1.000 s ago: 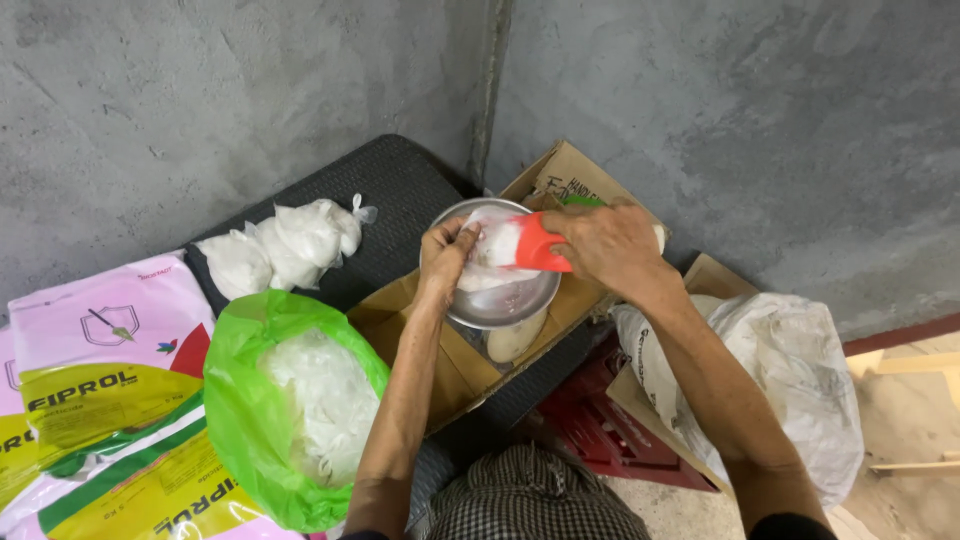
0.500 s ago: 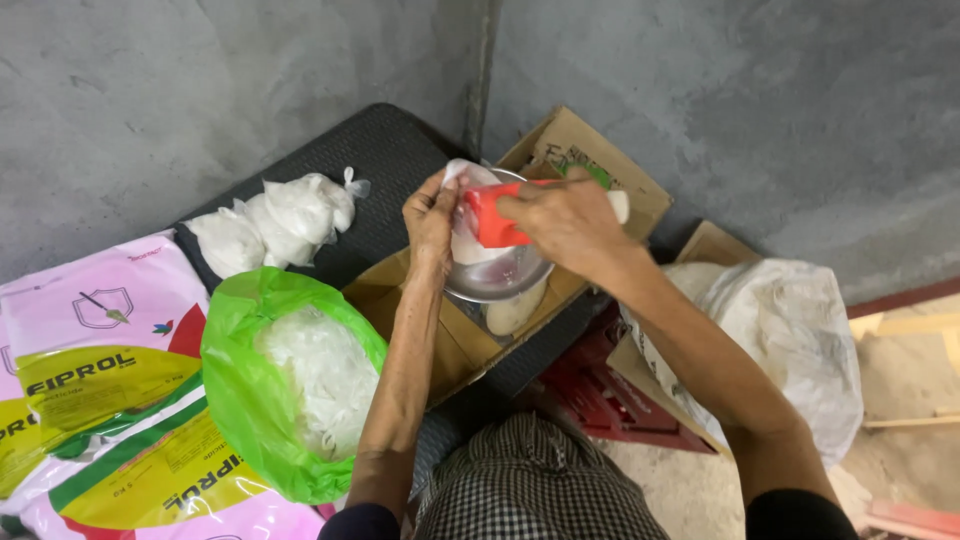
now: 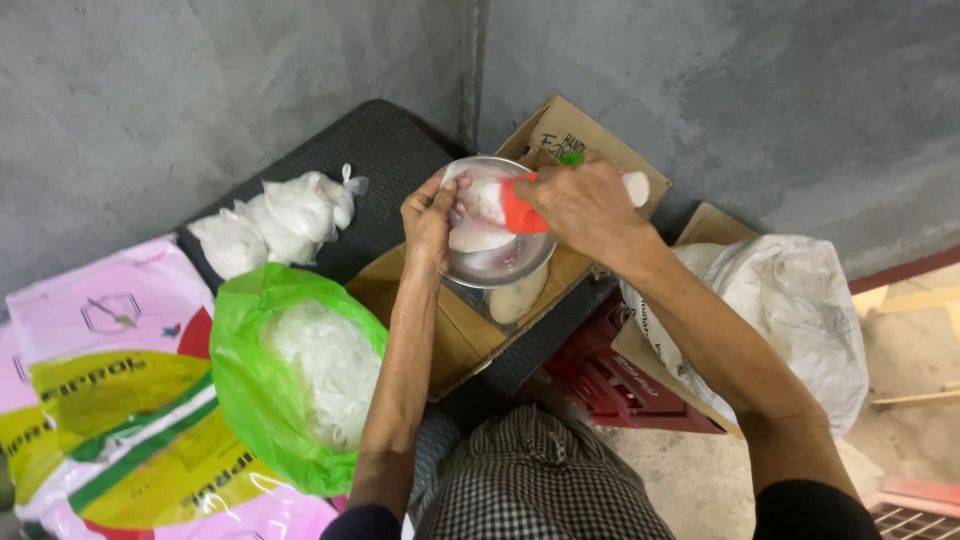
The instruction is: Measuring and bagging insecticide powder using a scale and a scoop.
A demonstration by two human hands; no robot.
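What I can't make out

My right hand (image 3: 585, 205) covers most of the red scoop (image 3: 522, 215); my left hand (image 3: 430, 220) hides the bag's (image 3: 475, 205) mouth, and the pink sack (image 3: 110, 400) runs off the frame's left edge.

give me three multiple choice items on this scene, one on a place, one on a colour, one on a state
1. Where is the metal bowl?
A. on top of the open cardboard box
B. on the pink sack
C. on the red crate

2. What colour is the big bag beside the left arm?
A. blue
B. green
C. black

3. What is the left hand doing?
A. lying flat on the mat
B. pinching a small clear bag open over the bowl
C. gripping the crate

Answers:
1 A, the bowl rests across the box opening.
2 B, its plastic is bright green around a white filling.
3 B, its fingers pinch the bag's edge while the right hand tips a red scoop at it.
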